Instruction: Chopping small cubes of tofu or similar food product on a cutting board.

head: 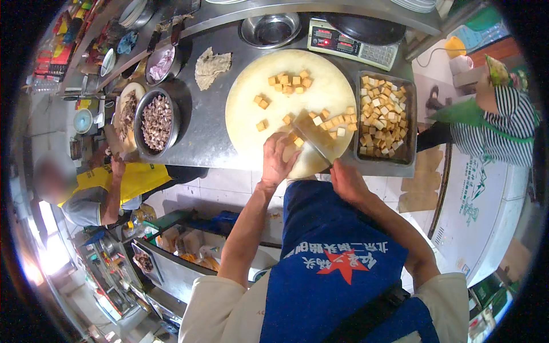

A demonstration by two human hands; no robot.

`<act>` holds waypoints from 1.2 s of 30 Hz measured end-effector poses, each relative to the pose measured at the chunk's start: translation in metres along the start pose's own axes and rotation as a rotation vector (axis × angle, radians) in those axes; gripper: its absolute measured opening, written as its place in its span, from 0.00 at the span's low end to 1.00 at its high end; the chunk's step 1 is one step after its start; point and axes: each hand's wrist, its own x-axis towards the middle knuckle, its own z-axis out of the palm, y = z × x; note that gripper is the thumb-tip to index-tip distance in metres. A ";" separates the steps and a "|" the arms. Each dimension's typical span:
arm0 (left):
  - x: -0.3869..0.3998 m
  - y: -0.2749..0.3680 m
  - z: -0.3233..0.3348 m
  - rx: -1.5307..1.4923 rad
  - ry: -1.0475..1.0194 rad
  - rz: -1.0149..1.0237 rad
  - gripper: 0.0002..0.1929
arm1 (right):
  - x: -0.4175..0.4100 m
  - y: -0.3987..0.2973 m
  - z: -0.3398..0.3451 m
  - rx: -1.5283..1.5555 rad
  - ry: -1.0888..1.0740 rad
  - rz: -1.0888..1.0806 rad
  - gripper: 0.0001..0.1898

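My right hand (pixel 348 180) is closed around the handle of a cleaver (pixel 316 136), whose broad blade reaches across a round cutting board (pixel 244 90). Beside the blade, my left hand (pixel 278 156) rests near the board's front edge, its fingertips at pale yellow cubes that look like tofu (pixel 297 139). It partly hides them, so I cannot tell whether it grips any. More cubes (pixel 291 81) lie in a group at the back of the board, and others (pixel 343 122) sit right of the blade. A rectangular metal tray (pixel 410 128) full of similar cubes stands at the right.
Behind the board are a steel bowl (pixel 270 30) and a digital scale (pixel 351 45). A cloth (pixel 212 68) lies left of it, near a bowl of chopped brown pieces (pixel 156 122). One co-worker (pixel 124 180) works at the left; another person (pixel 493 115) stands at the right.
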 end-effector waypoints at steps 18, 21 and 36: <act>0.010 -0.010 -0.007 0.065 -0.036 0.276 0.15 | -0.006 -0.014 -0.015 0.019 -0.092 0.009 0.12; 0.010 -0.015 -0.007 0.049 -0.041 0.291 0.14 | -0.006 -0.021 -0.015 -0.016 -0.083 0.004 0.12; 0.009 -0.018 -0.003 0.035 -0.073 0.253 0.11 | 0.003 -0.027 -0.004 -0.174 -0.306 0.164 0.12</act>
